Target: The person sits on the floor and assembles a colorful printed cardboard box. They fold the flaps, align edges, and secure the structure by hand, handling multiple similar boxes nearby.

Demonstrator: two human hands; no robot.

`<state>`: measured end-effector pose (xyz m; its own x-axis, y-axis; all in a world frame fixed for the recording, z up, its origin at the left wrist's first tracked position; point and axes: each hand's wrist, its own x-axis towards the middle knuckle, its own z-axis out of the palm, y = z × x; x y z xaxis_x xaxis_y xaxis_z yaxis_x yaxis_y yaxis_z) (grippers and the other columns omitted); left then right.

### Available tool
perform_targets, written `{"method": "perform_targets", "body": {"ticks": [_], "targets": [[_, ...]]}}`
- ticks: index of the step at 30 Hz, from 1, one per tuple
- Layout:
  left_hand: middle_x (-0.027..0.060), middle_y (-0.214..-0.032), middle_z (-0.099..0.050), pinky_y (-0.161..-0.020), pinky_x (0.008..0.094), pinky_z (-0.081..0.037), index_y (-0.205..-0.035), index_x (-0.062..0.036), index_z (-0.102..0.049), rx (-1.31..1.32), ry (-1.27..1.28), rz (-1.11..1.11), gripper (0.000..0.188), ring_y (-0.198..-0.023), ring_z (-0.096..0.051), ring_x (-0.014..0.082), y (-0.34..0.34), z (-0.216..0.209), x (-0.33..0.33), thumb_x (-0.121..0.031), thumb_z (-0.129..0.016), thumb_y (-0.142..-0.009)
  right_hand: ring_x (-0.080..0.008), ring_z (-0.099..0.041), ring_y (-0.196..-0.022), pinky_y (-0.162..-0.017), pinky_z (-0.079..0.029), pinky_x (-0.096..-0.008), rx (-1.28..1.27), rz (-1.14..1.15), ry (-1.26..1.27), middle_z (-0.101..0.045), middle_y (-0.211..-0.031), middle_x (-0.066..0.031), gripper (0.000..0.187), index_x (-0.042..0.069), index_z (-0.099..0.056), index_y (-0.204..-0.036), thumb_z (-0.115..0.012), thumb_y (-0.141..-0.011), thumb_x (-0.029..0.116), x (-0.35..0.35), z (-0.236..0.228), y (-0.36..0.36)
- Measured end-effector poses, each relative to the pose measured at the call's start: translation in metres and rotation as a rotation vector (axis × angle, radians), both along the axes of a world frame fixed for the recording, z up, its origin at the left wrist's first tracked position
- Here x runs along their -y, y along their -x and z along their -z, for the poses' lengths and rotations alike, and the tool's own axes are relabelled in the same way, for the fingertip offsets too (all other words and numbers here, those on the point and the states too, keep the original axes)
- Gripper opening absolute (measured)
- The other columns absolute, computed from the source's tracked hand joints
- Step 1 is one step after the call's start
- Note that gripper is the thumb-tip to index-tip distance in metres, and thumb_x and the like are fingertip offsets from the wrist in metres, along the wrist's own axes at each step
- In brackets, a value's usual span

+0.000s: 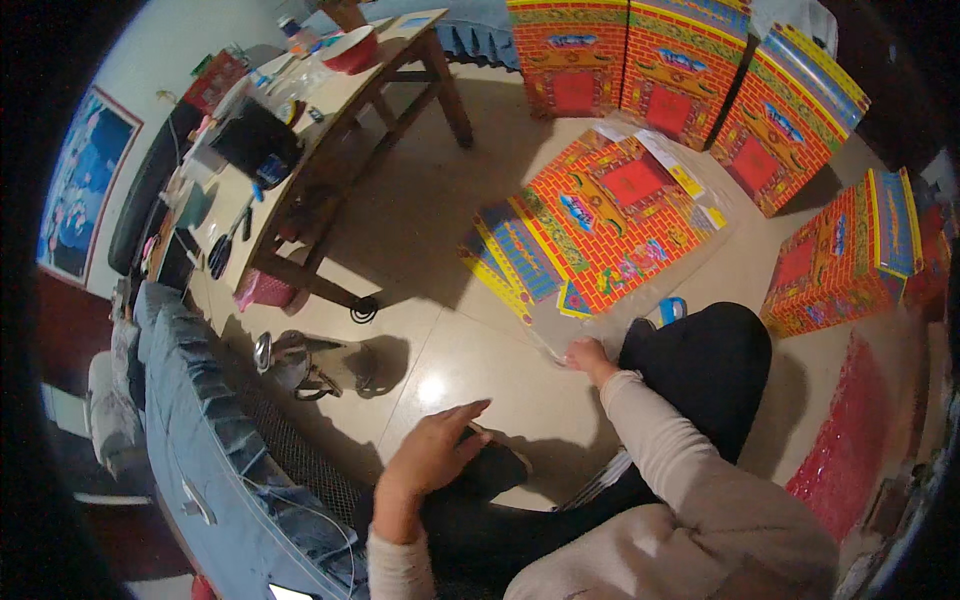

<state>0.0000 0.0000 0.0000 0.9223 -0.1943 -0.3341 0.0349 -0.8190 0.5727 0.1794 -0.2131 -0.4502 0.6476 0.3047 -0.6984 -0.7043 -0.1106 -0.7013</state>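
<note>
A flat red-and-yellow cardboard panel (pixel 610 215) printed with a brick-and-house pattern lies on the floor in front of me. Clear plastic wrapping (pixel 610 325) shows around its edges. My right hand (pixel 588 357) is at the near corner, fingers closed on the plastic's edge. Over my lap, my left hand (pixel 435 450) hangs in the air, holding nothing, its fingers stretched out to the right. Folded boxes with the same print stand upright beyond the panel: one at the back (pixel 570 60), one beside it (pixel 685 65), others to the right (pixel 790 115).
A wooden table (pixel 345 100) on the left carries a black container (pixel 258 140), a red bowl (pixel 352 50) and clutter. A metal kettle (pixel 290 365) stands on the floor. A blue-covered sofa (pixel 215 450) runs along my left; red plastic (pixel 850 440) lies at right.
</note>
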Motion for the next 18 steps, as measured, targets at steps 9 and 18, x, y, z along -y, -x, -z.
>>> {"method": "perform_targets", "body": {"ticks": [9, 18], "targets": [[0.0217, -0.126, -0.068, -0.098, 0.0473, -0.052, -0.142, -0.0051, -0.055, -0.194, -0.220, 0.302, 0.052, -0.116, -0.065, 0.0377, -0.041, 0.097, 0.084, -0.029, -0.064, -0.097, -0.0357, -0.065, -0.103, -0.084, -0.055, -0.0517, 0.591, 0.169, 0.400, -0.065, -0.117, -0.0175, 0.035, 0.004, -0.058, -0.120, -0.071, -0.092, 0.021, 0.080, 0.012, -0.067], [0.0184, -0.127, -0.065, -0.100, 0.0445, -0.050, -0.145, -0.0030, -0.051, -0.045, -0.153, 0.212, 0.060, -0.119, -0.064, 0.0349, -0.040, 0.091, 0.085, -0.028, -0.070, -0.094, -0.0456, -0.028, -0.150, -0.109, -0.036, -0.0716, 0.734, -0.578, 1.245, -0.034, -0.161, -0.0221, 0.099, 0.016, -0.030, -0.161, -0.081, -0.078, 0.032, 0.039, -0.066, -0.082]]}}
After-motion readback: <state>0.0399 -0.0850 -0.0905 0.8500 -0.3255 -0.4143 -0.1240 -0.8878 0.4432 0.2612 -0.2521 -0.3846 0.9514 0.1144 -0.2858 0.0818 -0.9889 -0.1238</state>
